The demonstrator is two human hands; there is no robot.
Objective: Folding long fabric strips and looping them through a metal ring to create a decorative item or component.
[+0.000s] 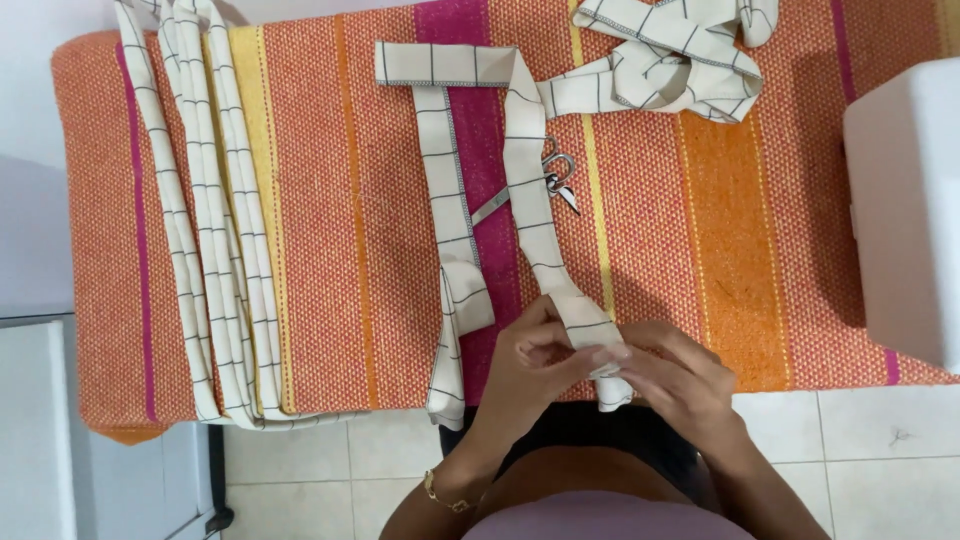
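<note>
I see both hands at the table's [330, 200] near edge. Left hand [530, 360] and right hand [672, 382] pinch the strip's [527, 200] end between fingertips, its length trailing away flat. Scissors [560, 175] lie beside it; folded cloth [215, 220] is well left.

Cream black-checked fabric strip [530, 215], orange-pink-yellow striped cloth [330, 250]

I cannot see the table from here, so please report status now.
Left hand and right hand both pinch the checked fabric strip at its near end. Scissors lie partly under the strip.
</note>
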